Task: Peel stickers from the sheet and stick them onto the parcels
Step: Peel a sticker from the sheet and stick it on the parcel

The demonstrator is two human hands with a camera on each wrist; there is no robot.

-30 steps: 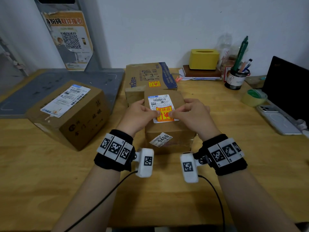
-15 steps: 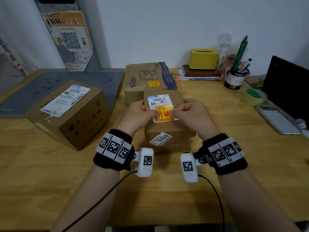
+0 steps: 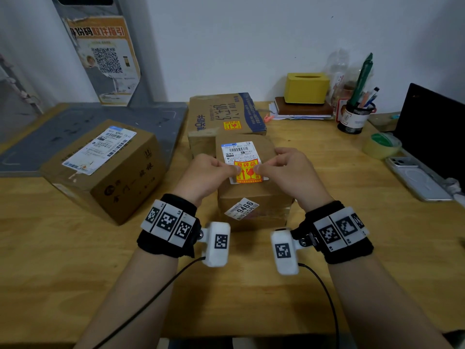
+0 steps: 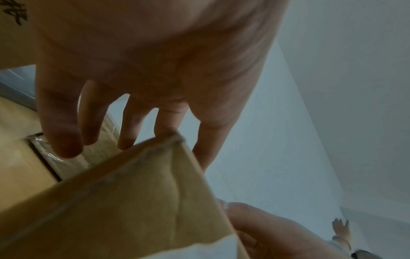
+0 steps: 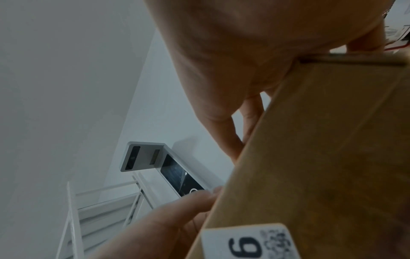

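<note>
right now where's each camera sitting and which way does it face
Head: above the desk, looking down at both hands, left hand and right hand, on the yellow sticker atop the small parcel.
Left wrist: under the left palm, looking along the fingers.
Right wrist: under the right palm, facing the wall.
All three share the small parcel.

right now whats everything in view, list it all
parcels: 3, brown cardboard; left parcel, back parcel, front parcel between the hands
fragile stickers: 2, orange and yellow; one on the front parcel under the fingertips, one on the back parcel
tissue box: 1, yellow, back of the table on books
pen cup: 1, dark, back right
tape roll: 1, clear and green, right
phone: 1, clear-cased, right edge
table: 1, wood
left hand: on the sticker's left side
right hand: on its right side
</note>
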